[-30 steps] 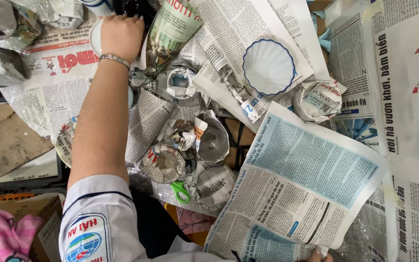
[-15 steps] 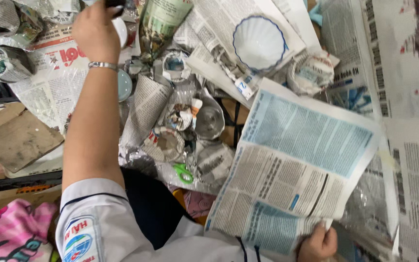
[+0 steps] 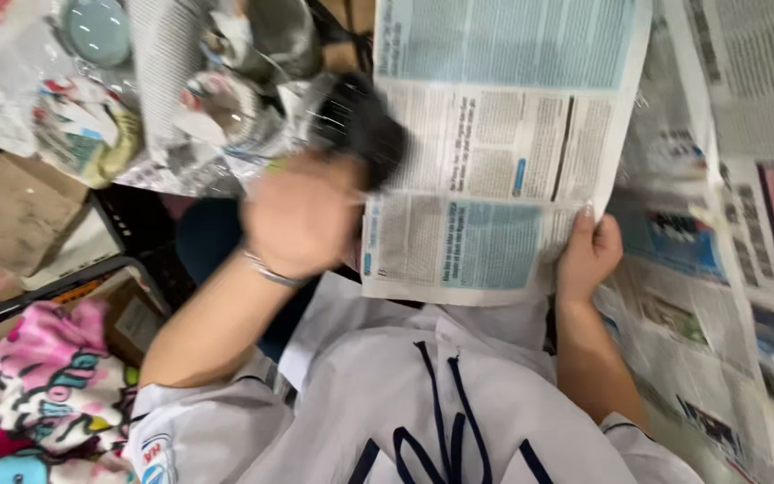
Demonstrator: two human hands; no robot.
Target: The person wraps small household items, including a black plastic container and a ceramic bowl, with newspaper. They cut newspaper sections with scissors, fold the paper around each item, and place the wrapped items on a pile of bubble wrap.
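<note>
Nearest, the person's white top with dark drawstrings point(image 3: 445, 421) fills the lower frame, with a pink patterned cloth point(image 3: 42, 394) at the lower left. Just above, the right hand point(image 3: 589, 255) pinches the lower right corner of a folded newspaper sheet point(image 3: 494, 152), fingers closed on its edge. The left hand point(image 3: 302, 215), blurred and wearing a thin bracelet point(image 3: 270, 272), grips a dark round object point(image 3: 365, 130) at the sheet's left edge; what that object is cannot be told. Beyond the left hand lie newspaper-wrapped bundles point(image 3: 226, 108) and a pale blue round lid point(image 3: 98, 31). More newspaper pages point(image 3: 736, 179) cover the surface on the right, and a brown cardboard box point(image 3: 11, 211) sits at the left.
</note>
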